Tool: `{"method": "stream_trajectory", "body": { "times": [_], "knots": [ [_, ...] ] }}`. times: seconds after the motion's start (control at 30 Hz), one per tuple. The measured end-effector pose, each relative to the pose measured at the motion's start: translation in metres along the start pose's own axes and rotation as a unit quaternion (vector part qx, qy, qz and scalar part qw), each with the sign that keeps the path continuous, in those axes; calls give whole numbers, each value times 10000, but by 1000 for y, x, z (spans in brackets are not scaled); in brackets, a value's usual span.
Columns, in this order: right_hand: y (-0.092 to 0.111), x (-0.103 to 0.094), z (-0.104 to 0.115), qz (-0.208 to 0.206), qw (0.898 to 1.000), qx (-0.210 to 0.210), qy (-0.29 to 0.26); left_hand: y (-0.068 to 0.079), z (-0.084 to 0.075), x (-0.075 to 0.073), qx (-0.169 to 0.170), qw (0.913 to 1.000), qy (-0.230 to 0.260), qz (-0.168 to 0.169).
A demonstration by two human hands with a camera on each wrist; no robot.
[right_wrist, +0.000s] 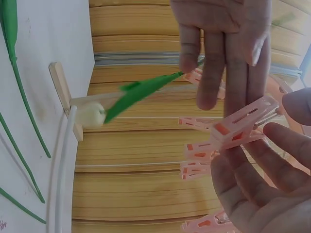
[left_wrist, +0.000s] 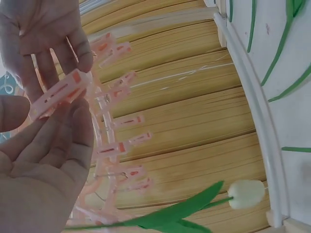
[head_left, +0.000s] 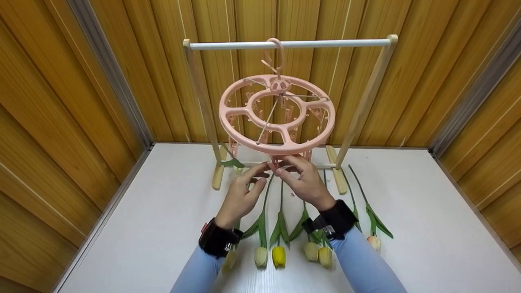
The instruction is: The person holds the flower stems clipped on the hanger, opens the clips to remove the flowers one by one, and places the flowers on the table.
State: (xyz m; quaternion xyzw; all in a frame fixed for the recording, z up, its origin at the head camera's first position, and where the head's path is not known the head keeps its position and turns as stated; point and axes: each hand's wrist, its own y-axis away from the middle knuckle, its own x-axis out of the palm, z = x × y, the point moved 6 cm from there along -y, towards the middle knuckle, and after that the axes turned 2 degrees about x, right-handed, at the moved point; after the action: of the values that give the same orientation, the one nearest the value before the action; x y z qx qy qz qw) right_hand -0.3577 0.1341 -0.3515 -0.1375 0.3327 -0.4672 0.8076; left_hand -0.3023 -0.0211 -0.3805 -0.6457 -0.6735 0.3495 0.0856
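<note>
A pink round clip hanger point(head_left: 230, 130) hangs by its hook from the rack's white bar. At its near edge dangles a pink clothespin point(head_left: 274, 165), between my two hands. My right hand point(head_left: 305, 182) pinches it with thumb and fingers at its upper end, clearest in the right wrist view point(right_wrist: 262, 179). My left hand point(head_left: 240, 199) touches the clothespin from the other side with extended fingers; its thumb stands apart. More pink clothespins point(left_wrist: 129, 120) hang around the ring. A pale tulip point(left_wrist: 247, 194) hangs head down from the hanger's left side, its green leaf point(head_left: 233, 163) showing in the head view.
A wooden rack point(head_left: 366, 103) with a white top bar point(head_left: 333, 43) stands at the back of the white table point(head_left: 134, 228). Several tulips lie in front, among them a yellow one point(head_left: 279, 256) and a pinkish one point(head_left: 374, 243). Wood-panelled walls point(head_left: 431, 73) enclose the table.
</note>
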Motion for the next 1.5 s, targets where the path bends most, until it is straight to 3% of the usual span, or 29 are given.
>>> {"method": "stream_trajectory", "body": {
  "times": [0.07,0.17,0.33,0.43,0.5,0.7,0.9,1.13,1.5],
  "knots": [
    [0,-1,0,-93,10000,14,35,3,5,-2,-163,9998,-85,-120],
    [1,-3,1,-227,9997,-26,36,6,12,-12,-464,9950,-403,-786],
    [3,-6,4,-405,9991,-125,35,7,20,-35,-682,9628,-1127,-2359],
    [4,-8,6,-448,9988,-168,104,5,26,-42,-667,9463,-1450,-2810],
    [5,-8,7,-450,9987,-214,138,3,31,-43,-675,9443,-1515,-2842],
    [7,-11,10,-511,9982,-316,38,-4,40,-40,-563,9531,-1381,-2633],
    [11,-17,8,-711,9968,-372,16,-9,41,-38,-533,9614,-889,-2550],
    [11,-23,3,-806,9961,-343,-100,-6,31,-32,-645,9715,-383,-2250],
    [11,-26,2,-1163,9928,-69,281,5,12,-19,-668,9843,202,-1622]
  ]
}}
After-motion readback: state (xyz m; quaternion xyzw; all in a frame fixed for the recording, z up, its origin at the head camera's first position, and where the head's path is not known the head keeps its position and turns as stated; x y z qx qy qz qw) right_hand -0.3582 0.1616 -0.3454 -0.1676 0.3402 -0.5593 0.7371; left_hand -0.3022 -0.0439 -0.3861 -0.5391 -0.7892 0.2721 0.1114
